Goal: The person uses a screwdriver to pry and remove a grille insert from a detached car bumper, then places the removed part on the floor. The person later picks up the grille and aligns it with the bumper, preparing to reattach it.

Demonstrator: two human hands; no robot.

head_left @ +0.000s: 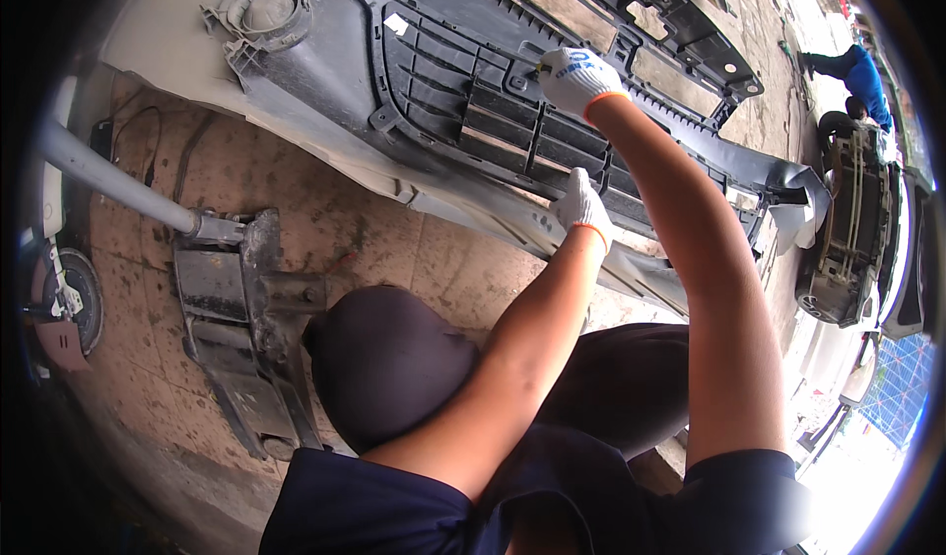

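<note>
A grey car bumper (325,156) lies with its black inner side up, showing a slatted grille (493,131) and a round housing (261,8). My right hand (579,80), in a white knit glove with an orange cuff, is closed at the grille's upper part around something small and yellowish, mostly hidden by the fingers. Lower down, my gloved left hand (581,205) grips the grille's slatted section near the bumper's lower side, thumb pointing up. My bare forearms rise from the lower edge, over my dark-clad knees.
A black metal jack (222,279) with a long grey handle (118,171) lies on the stained tiled floor (414,260) at left, near a wheel (74,299). At right, a co-worker in blue (857,77) bends by a stripped car front (838,220); a blue grid panel (892,388) is below.
</note>
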